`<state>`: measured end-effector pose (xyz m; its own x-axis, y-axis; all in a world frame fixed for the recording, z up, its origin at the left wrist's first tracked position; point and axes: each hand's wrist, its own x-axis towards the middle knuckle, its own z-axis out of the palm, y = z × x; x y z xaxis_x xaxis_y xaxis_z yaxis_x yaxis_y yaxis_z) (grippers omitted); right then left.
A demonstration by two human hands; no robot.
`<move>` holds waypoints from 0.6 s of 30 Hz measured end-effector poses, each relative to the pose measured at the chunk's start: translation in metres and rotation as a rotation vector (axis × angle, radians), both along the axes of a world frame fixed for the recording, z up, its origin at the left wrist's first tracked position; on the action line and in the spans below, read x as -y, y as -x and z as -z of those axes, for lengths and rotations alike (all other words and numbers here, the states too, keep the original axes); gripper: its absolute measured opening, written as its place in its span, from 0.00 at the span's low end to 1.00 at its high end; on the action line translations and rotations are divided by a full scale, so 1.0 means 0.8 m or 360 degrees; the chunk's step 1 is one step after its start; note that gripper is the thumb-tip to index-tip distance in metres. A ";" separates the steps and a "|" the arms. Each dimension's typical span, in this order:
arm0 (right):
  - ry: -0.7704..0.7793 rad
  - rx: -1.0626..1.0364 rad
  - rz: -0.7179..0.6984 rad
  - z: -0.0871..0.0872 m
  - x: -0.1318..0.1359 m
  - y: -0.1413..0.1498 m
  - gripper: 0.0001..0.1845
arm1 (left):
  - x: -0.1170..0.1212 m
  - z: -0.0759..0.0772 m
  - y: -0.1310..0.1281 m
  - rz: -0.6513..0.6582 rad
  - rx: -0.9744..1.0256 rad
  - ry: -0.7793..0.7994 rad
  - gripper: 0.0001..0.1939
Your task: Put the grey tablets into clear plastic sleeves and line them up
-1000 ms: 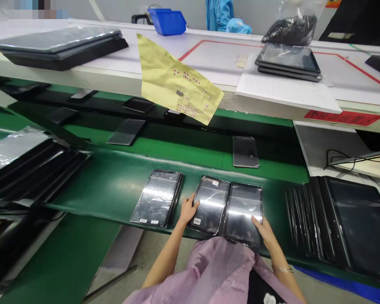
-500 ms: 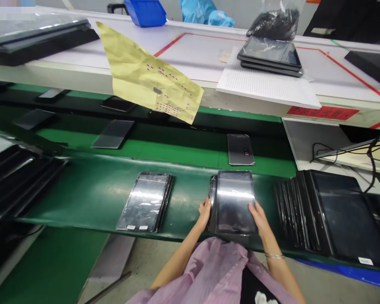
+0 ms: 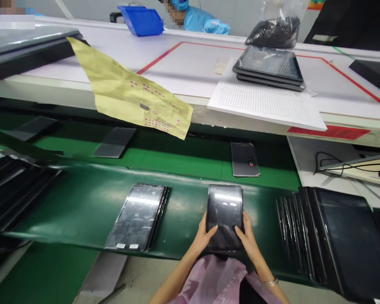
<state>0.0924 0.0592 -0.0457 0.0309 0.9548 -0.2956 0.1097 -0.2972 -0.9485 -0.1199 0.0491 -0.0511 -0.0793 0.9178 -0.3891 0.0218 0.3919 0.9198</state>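
A black tablet [image 3: 224, 207] with a shiny screen is held between my two hands over the green mat. My left hand [image 3: 204, 235] is closed on its lower left edge, thumb on the screen. On the opposite edge, my right hand [image 3: 247, 237] grips it in the same way. A thin dark edge shows along the tablet's right side; whether another tablet lies under it I cannot tell. Left of my hands lies a small stack of wrapped tablets [image 3: 137, 217] with white labels at the lower end.
A leaning row of tablets [image 3: 351, 236] fills the mat's right end; more dark tablets [image 3: 15, 190] lie at far left. Single tablets, one with a small dark item [image 3: 245, 158], rest on the green belt behind. A yellow sheet [image 3: 139, 97] hangs off the shelf [image 3: 190, 63]. A person sits beyond.
The upper tablet has moved left over the one that showed beside it, and only one front face shows now. My right hand has come left, and both thumbs now lie on the screen.
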 end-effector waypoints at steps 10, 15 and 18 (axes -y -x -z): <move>0.0210 0.0125 0.0100 0.012 -0.012 0.000 0.39 | -0.005 0.003 0.014 0.0471 -0.0433 0.0081 0.49; 0.0235 0.0276 0.0082 0.002 -0.057 -0.044 0.40 | -0.012 -0.002 -0.002 0.0563 -0.0518 0.0090 0.51; 0.0193 0.0526 0.0295 0.001 -0.157 -0.083 0.43 | -0.016 -0.002 -0.026 0.0658 -0.0515 0.0115 0.52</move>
<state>0.1585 0.1848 -0.0468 0.3121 0.8828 -0.3511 0.3372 -0.4484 -0.8278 -0.0991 0.0621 -0.0497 0.1570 0.8697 -0.4680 0.4660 0.3526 0.8115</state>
